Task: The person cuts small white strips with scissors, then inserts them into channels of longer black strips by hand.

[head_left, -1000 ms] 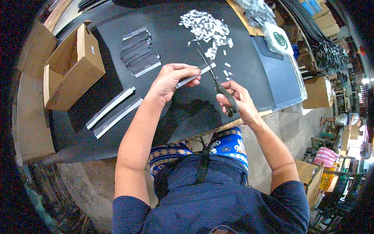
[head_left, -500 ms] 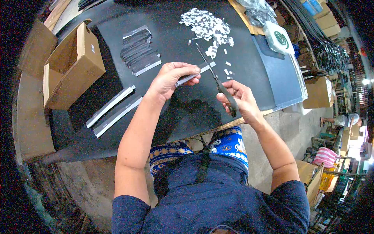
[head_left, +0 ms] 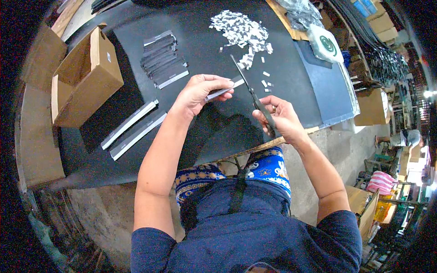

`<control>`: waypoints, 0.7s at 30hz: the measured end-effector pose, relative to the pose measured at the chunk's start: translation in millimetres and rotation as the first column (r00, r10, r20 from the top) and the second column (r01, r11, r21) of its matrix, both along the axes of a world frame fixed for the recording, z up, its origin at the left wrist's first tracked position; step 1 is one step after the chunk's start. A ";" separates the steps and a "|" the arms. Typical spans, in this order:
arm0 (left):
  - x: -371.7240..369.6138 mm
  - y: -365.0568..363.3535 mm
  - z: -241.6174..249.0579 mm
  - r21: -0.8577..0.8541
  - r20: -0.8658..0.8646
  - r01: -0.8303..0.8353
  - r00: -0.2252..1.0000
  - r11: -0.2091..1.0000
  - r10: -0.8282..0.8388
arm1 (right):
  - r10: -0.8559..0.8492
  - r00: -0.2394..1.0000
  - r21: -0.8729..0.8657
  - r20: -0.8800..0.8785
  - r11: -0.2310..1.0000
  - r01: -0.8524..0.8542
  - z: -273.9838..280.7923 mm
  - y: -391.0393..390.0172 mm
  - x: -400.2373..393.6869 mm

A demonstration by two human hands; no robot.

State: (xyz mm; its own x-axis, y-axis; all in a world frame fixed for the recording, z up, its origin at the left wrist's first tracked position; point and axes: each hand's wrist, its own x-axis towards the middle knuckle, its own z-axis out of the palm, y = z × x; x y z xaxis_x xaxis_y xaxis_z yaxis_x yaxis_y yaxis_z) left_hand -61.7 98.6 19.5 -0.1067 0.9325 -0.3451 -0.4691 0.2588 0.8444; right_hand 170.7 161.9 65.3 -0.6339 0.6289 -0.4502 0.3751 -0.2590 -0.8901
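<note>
Between the thumb and fingers of my left hand (head_left: 205, 91) is a narrow grey-and-white strip (head_left: 218, 95), its free end pointing right. My right hand (head_left: 281, 117) grips dark-handled scissors (head_left: 262, 108), whose blades cross the strip near its free end. The blades look closed or nearly so. Beyond the hands lies a heap of small white and dark cut pieces (head_left: 241, 29), with a few scattered nearer the scissors. A pile of dark strips (head_left: 159, 59) sits beyond my left hand. Two longer light-edged strips (head_left: 132, 123) rest left of my left forearm.
A cardboard box (head_left: 107, 68) stands open on the left of the black-covered table (head_left: 214, 132). At the right edge are a white package with a green spiral (head_left: 327, 44) and clear plastic wrap (head_left: 300, 16). Another person (head_left: 400, 139) is far right, near shelves and cartons.
The free end of the strip beyond my left fingers is shorter. The scissors have shifted slightly down, with their tip a little to the right. My left hand has hardly moved.
</note>
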 end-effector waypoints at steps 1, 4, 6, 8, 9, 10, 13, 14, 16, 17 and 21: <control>0.8 -0.4 0.7 0.001 -0.035 0.034 0.999 0.999 -0.034 | -0.002 1.000 0.002 -0.002 1.000 0.002 -1.3 2.1 -1.1; 8.3 -2.6 4.9 0.036 -0.114 0.118 0.987 0.992 -0.113 | -0.047 0.988 0.071 -0.147 0.996 0.058 -1.7 10.9 -7.6; 17.4 -4.4 10.9 0.129 -0.184 0.176 0.971 0.976 -0.150 | -0.071 0.980 0.181 -0.187 0.978 0.106 2.2 14.6 -15.2; 18.0 -4.8 13.7 0.134 -0.212 0.153 0.969 0.979 -0.123 | -0.057 0.975 0.171 -0.217 0.981 0.096 -0.3 18.6 -14.6; 17.4 -4.9 12.7 0.146 -0.237 0.146 0.965 0.979 -0.108 | -0.052 0.975 0.168 -0.217 0.982 0.089 -0.6 18.9 -15.6; 16.9 -5.0 12.3 0.158 -0.262 0.138 0.961 0.978 -0.093 | -0.046 0.975 0.164 -0.217 0.983 0.083 -0.9 18.9 -16.8; 19.3 -5.7 13.3 0.152 -0.255 0.145 0.961 0.978 -0.103 | -0.109 0.971 0.128 -0.212 0.982 0.138 5.6 16.6 -20.1; 20.4 -5.5 13.3 0.154 -0.255 0.147 0.961 0.977 -0.105 | -0.111 0.971 0.129 -0.212 0.982 0.141 3.8 17.7 -20.7; 21.9 -5.5 12.7 0.145 -0.259 0.177 0.956 0.973 -0.136 | -0.106 0.973 0.231 -0.206 0.961 0.154 -1.9 20.5 -22.4; 22.7 -5.5 11.9 0.145 -0.259 0.179 0.956 0.973 -0.137 | -0.107 0.972 0.231 -0.207 0.960 0.155 -2.0 20.1 -23.0; 23.7 -5.0 11.4 0.144 -0.271 0.181 0.953 0.973 -0.137 | -0.092 0.968 0.228 -0.232 0.963 0.146 -2.8 19.1 -25.1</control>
